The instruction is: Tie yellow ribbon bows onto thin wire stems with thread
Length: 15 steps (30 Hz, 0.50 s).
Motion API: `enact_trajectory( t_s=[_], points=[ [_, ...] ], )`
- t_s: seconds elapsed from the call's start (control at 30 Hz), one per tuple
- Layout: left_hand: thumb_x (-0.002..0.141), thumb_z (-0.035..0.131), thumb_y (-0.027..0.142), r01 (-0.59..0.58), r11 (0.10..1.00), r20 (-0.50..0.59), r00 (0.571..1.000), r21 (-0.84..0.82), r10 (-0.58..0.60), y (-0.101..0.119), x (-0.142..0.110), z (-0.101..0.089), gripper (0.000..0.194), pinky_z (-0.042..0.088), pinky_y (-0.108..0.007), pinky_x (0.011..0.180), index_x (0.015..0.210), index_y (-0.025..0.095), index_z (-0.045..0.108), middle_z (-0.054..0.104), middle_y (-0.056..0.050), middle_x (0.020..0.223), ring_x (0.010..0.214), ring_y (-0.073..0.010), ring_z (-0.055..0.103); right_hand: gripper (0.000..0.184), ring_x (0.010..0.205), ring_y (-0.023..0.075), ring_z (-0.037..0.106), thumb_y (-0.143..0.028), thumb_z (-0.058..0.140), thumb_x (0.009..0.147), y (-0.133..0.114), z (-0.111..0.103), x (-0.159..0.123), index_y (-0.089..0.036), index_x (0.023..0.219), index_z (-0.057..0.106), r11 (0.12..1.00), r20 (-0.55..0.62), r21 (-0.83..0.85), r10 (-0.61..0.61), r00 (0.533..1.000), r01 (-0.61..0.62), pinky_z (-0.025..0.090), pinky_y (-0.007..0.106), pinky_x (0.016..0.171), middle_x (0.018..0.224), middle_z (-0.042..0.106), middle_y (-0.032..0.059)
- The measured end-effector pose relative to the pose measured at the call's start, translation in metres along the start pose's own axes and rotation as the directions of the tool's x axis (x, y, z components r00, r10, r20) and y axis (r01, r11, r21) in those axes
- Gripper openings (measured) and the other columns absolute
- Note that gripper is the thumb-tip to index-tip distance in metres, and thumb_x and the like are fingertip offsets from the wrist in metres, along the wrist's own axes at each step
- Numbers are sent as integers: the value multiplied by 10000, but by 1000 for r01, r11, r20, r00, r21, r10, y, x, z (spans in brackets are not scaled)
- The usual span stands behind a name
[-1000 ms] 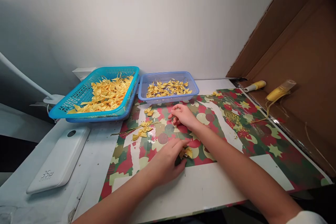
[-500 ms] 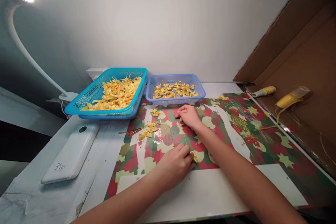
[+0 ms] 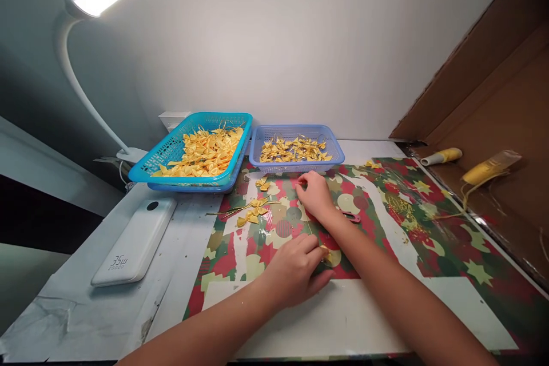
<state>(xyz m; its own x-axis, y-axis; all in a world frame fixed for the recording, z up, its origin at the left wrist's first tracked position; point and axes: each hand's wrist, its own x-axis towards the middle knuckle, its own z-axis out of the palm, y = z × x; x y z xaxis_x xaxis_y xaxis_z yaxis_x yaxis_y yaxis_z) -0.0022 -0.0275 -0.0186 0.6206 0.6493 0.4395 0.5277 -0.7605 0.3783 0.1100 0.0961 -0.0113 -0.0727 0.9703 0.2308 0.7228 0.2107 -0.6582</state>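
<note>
My left hand rests low on the patterned sheet, its fingers closed on a small yellow ribbon bow that is partly hidden behind them. From there a thin cord runs up toward my right hand. The right thumb and forefinger are pinched together on the cord, whose far end I cannot make out. Left of my hands lie loose yellow bows, one alone and a pair beside some thin gold stems. A pink-handled tool is partly covered by my right forearm.
A turquoise basket heaped with yellow bows stands back left, beside a lilac basket of corded bows. A white power bank and a lamp are at left. Gold bits and yellow spools lie right.
The view has swung a little to the left, so everything sits farther right. My left hand's thumb is now more spread from its fingers. The cord between my hands shows less.
</note>
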Motion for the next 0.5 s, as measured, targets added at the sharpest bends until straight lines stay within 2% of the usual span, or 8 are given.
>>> enact_trajectory(
  t_s=[0.07,0.2,0.3,0.33,0.4,0.43,0.5],
  points=[
    [865,513,277,-47,999,-75,996,-22,45,0,1,0,188,388,-260,514,758,160,614,555,-31,672,593,-147,493,106,811,190,589,-107,576,773,-8,1,-3,-166,810,656,992,57,-11,-125,990,126,452,302,752,922,633,78],
    [857,496,263,-94,996,-217,972,7,93,-1,7,-5,245,314,-271,475,635,186,566,514,-6,572,524,-133,448,55,869,200,569,-138,639,775,-32,6,-2,-186,797,657,946,172,4,-319,932,323,448,312,787,908,618,50],
    [848,521,219,7,998,-341,940,69,17,-17,14,-24,209,359,-273,531,643,193,559,558,-14,597,575,-145,494,51,892,206,557,-138,627,799,-44,5,-2,-182,808,652,923,181,26,-381,907,383,448,328,800,919,618,55],
    [847,524,189,84,991,-399,916,100,-38,-26,16,-36,183,391,-279,579,669,191,568,593,-27,640,625,-158,524,54,892,204,556,-138,617,809,-45,3,-4,-182,817,648,915,171,43,-402,899,401,451,327,794,924,618,55],
    [849,541,196,277,938,-525,841,207,-133,-50,19,-69,111,426,-312,666,755,189,601,633,-48,717,714,-192,558,73,897,203,556,-141,583,835,-40,-5,-13,-187,847,638,888,130,94,-460,878,451,457,329,786,932,616,56],
    [854,538,208,368,895,-596,788,253,-156,-63,19,-89,90,435,-334,707,813,186,614,649,-57,759,753,-208,569,83,890,200,558,-147,568,847,-35,-10,-20,-195,857,634,874,98,114,-482,870,472,458,334,789,941,617,54],
    [850,538,222,557,784,-723,657,274,-215,-91,18,-132,112,445,-347,719,890,165,626,662,-80,847,750,-212,564,112,879,199,563,-143,538,863,-19,-22,-36,-207,880,629,865,56,138,-493,868,482,463,340,781,947,618,56]
  ],
)
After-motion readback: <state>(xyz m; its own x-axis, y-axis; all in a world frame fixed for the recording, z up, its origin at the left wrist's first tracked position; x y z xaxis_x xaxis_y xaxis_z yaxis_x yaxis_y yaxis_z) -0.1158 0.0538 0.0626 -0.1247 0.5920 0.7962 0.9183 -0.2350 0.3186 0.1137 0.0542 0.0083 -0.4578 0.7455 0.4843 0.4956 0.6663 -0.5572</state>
